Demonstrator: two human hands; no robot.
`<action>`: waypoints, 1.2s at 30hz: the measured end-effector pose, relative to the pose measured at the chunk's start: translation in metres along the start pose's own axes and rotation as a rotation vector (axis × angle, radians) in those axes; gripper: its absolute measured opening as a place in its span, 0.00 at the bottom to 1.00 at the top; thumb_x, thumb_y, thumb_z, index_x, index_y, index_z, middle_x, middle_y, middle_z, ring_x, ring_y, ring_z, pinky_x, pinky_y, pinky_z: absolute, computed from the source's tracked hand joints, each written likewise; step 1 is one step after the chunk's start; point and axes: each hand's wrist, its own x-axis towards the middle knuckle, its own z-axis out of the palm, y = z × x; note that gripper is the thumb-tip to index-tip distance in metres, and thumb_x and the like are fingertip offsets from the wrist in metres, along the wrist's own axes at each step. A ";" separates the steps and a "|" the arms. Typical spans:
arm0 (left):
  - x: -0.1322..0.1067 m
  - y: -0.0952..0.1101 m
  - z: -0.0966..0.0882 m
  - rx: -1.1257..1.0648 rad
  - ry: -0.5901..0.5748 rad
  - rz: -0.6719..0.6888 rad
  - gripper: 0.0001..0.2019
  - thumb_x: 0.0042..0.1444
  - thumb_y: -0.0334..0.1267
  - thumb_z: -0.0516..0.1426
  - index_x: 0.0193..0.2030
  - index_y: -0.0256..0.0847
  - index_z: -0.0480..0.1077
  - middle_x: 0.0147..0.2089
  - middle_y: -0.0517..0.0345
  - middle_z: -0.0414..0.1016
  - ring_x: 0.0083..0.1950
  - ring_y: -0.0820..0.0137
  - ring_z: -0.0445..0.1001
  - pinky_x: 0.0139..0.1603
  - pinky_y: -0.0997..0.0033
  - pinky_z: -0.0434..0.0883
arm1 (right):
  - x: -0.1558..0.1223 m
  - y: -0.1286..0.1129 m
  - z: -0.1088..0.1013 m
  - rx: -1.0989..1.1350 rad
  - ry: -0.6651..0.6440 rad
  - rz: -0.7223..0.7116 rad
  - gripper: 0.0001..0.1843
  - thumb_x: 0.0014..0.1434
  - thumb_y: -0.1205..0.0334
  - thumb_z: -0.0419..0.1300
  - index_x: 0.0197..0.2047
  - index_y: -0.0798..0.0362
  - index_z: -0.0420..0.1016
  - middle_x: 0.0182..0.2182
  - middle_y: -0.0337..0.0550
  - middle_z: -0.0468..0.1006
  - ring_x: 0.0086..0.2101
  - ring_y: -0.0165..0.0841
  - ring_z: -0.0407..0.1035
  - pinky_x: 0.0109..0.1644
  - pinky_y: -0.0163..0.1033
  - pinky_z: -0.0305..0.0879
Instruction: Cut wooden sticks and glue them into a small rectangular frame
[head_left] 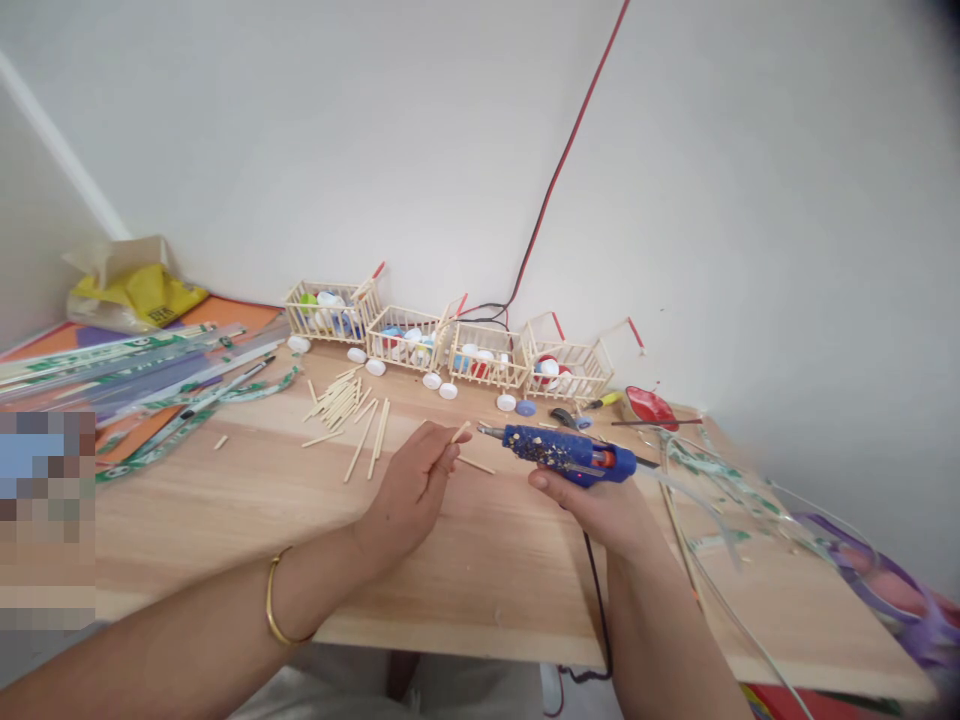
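Note:
My left hand (411, 492) pinches a short wooden stick (460, 432) between thumb and fingers, just above the wooden table (300, 540). My right hand (600, 505) grips a blue hot glue gun (562, 452), its metal nozzle pointing left toward the stick's tip, a small gap between them. Another thin stick (477, 465) lies on the table under the nozzle. A gold bangle circles my left wrist. The gun's black cord runs down over the table's front edge.
A loose pile of wooden sticks (346, 410) lies behind my left hand. Several small stick-built carts (450, 345) with bottle-cap wheels stand in a row along the wall. Plastic sleeves and coloured paper (127, 370) lie left; a red tool (649, 406) and clear wrappers right.

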 end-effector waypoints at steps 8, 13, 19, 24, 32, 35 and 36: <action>-0.001 0.000 0.001 0.055 -0.024 0.039 0.13 0.64 0.36 0.45 0.48 0.40 0.67 0.38 0.55 0.68 0.40 0.70 0.69 0.43 0.67 0.66 | -0.001 -0.001 0.002 0.009 0.038 0.041 0.15 0.49 0.47 0.63 0.32 0.51 0.75 0.31 0.42 0.80 0.33 0.38 0.74 0.37 0.40 0.71; -0.001 0.000 0.001 0.058 -0.016 0.049 0.13 0.64 0.36 0.45 0.48 0.40 0.67 0.38 0.54 0.69 0.40 0.69 0.69 0.43 0.67 0.67 | -0.003 -0.003 0.002 0.026 0.026 0.071 0.15 0.49 0.48 0.63 0.35 0.50 0.77 0.33 0.42 0.80 0.35 0.39 0.75 0.40 0.42 0.72; 0.000 0.001 0.000 0.071 -0.005 0.061 0.13 0.64 0.37 0.45 0.48 0.41 0.68 0.38 0.54 0.70 0.40 0.68 0.69 0.42 0.67 0.67 | -0.003 -0.005 0.003 0.028 0.037 0.115 0.16 0.48 0.48 0.63 0.37 0.50 0.78 0.35 0.43 0.81 0.37 0.41 0.75 0.40 0.44 0.73; 0.000 0.001 0.000 0.088 -0.011 0.064 0.13 0.64 0.36 0.45 0.47 0.40 0.68 0.40 0.53 0.71 0.41 0.68 0.70 0.43 0.67 0.67 | -0.003 -0.008 0.001 0.021 0.032 0.125 0.16 0.48 0.49 0.64 0.37 0.50 0.78 0.35 0.44 0.81 0.37 0.41 0.75 0.40 0.44 0.73; 0.001 0.001 -0.001 0.079 -0.009 0.061 0.13 0.64 0.37 0.45 0.45 0.40 0.69 0.38 0.53 0.70 0.42 0.67 0.68 0.44 0.66 0.67 | -0.002 -0.007 0.003 0.033 0.011 0.098 0.15 0.48 0.49 0.64 0.36 0.51 0.77 0.34 0.43 0.80 0.36 0.40 0.75 0.39 0.42 0.72; 0.002 0.000 -0.002 0.074 0.029 0.043 0.13 0.64 0.37 0.45 0.47 0.40 0.68 0.39 0.53 0.69 0.41 0.68 0.68 0.43 0.66 0.67 | 0.001 -0.005 0.003 0.031 0.007 0.080 0.15 0.49 0.49 0.63 0.36 0.50 0.77 0.33 0.42 0.80 0.35 0.39 0.74 0.39 0.42 0.72; 0.002 -0.001 -0.003 0.073 0.043 0.036 0.13 0.64 0.37 0.45 0.48 0.40 0.68 0.39 0.53 0.69 0.40 0.69 0.68 0.43 0.67 0.67 | 0.001 -0.004 0.003 0.027 0.014 0.073 0.15 0.49 0.49 0.63 0.35 0.50 0.77 0.32 0.42 0.80 0.35 0.39 0.74 0.39 0.42 0.72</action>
